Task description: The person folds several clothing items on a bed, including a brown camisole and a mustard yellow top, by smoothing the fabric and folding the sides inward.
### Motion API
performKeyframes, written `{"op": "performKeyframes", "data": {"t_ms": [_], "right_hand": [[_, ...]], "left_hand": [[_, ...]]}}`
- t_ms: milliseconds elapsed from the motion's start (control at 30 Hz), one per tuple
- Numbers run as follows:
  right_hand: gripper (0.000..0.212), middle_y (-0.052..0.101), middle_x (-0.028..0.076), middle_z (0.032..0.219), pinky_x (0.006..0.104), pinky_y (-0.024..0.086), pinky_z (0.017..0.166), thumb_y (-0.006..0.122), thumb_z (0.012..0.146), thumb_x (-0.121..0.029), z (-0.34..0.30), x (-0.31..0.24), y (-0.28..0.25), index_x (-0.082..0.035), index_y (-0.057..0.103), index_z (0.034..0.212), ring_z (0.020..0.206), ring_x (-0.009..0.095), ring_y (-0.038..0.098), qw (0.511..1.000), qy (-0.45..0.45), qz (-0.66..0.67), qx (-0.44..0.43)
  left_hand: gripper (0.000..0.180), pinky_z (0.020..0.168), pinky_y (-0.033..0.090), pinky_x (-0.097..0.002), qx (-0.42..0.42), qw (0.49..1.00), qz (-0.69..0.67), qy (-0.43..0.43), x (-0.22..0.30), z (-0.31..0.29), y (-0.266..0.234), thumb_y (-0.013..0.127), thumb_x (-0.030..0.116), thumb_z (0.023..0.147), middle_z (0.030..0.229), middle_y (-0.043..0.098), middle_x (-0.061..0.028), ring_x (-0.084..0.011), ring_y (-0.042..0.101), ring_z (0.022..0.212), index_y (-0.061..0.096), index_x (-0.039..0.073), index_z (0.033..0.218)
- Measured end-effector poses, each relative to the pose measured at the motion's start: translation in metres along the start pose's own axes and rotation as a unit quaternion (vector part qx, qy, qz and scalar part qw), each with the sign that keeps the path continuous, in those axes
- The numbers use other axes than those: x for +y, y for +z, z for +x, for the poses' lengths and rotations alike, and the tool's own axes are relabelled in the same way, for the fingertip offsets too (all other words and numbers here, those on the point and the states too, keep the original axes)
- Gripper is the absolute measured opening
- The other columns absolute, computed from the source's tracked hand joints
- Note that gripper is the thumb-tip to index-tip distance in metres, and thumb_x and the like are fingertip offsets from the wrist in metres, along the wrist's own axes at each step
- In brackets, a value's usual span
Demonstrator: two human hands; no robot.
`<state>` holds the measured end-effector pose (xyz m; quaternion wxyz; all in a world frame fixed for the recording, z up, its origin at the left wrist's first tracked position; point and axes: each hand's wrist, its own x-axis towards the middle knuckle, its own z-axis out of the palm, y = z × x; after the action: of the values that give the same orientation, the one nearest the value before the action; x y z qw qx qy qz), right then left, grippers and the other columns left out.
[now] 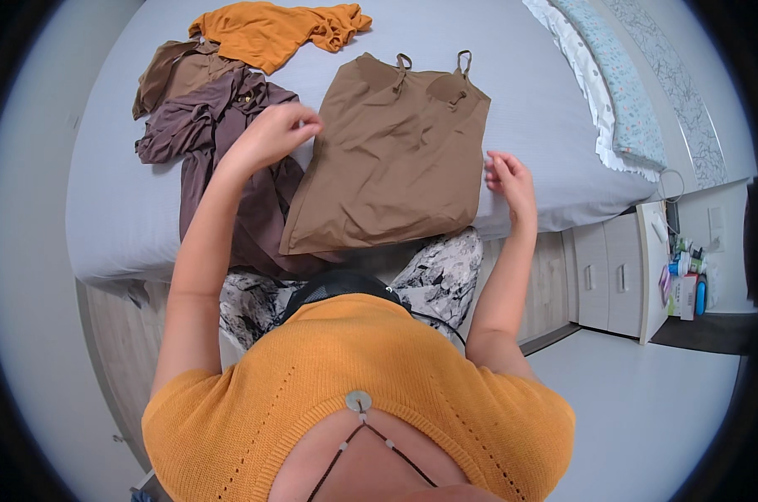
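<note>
A brown camisole (395, 159) with thin straps lies spread out on the bed in front of me, its straps at the far end and its hem towards me. Light wrinkles cross its middle. At its upper left edge hovers my left hand (277, 134), fingers loosely curled with a gap to the thumb and no cloth seen in them. My right hand (511, 182) is just beside the right edge, fingers bent and apart, holding nothing visible. Under and beside my left hand a crumpled dark purple garment (211, 125) hangs over the near bed edge.
An orange garment (266, 33) and a crumpled brown garment (191, 75) lie at the far left of the grey bed sheet (554, 125). Folded patterned bedding (625, 92) lines the right side. A white cabinet (609, 272) and small bottles and boxes (688, 280) stand at the right.
</note>
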<state>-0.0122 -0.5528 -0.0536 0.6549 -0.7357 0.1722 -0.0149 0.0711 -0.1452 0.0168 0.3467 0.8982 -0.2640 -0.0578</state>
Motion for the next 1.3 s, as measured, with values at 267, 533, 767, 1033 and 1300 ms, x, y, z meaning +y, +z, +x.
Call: {"op": "performKeyframes", "data": {"t_ms": [267,533,767,1033,1300], "right_hand": [[0.032,0.066,0.007,0.084,0.0245,0.051,0.051,0.058,0.089,-0.017,0.086,-0.006,0.019,-0.001,0.058,0.117,0.063,0.010,0.061,0.989,-0.022,-0.123,0.082],[0.040,0.066,0.009,0.085,0.0301,0.050,0.069,0.058,0.089,-0.034,0.114,0.016,0.023,0.001,0.064,0.107,0.077,0.014,0.062,0.982,-0.059,-0.154,0.088],[0.040,0.064,0.005,0.081,0.0268,0.047,0.067,0.061,0.087,-0.035,0.092,-0.012,0.034,0.003,0.064,0.099,0.072,0.011,0.056,0.994,0.010,-0.094,0.048],[0.034,0.066,0.011,0.082,0.0332,0.048,0.072,0.064,0.083,-0.033,0.096,-0.015,0.053,-0.003,0.063,0.099,0.075,0.020,0.061,0.958,-0.117,-0.200,0.168],[0.046,0.068,0.017,0.092,0.0355,0.048,0.082,0.061,0.086,-0.040,0.071,-0.006,0.055,-0.002,0.059,0.113,0.090,0.026,0.065,0.960,-0.115,-0.163,0.197]], "left_hand": [[0.037,0.085,0.046,-0.0380,0.129,0.977,0.166,0.034,-0.022,0.096,0.045,0.068,0.024,0.079,0.107,0.052,-0.0126,-0.0287,0.055,0.098,0.060,0.016,0.115],[0.037,0.087,0.044,-0.0378,0.014,0.958,0.280,0.068,-0.011,0.116,0.039,0.074,0.024,0.072,0.109,0.048,-0.0082,-0.0284,0.046,0.108,0.063,0.020,0.107],[0.019,0.078,0.043,-0.0342,-0.019,0.980,0.174,0.093,-0.050,0.125,0.022,0.071,0.019,0.074,0.094,0.053,-0.0061,-0.0230,0.051,0.097,0.060,0.011,0.087],[0.015,0.059,0.046,-0.0254,0.077,0.982,-0.119,-0.125,-0.089,0.105,0.001,0.064,0.013,0.083,0.078,0.054,-0.0009,-0.0092,0.054,0.068,0.053,0.004,0.084],[0.080,0.060,0.049,-0.0246,0.113,0.950,-0.241,-0.163,-0.071,0.076,0.025,0.072,0.025,0.080,0.094,0.057,-0.0108,-0.0125,0.057,0.064,0.028,-0.007,0.139]]}}
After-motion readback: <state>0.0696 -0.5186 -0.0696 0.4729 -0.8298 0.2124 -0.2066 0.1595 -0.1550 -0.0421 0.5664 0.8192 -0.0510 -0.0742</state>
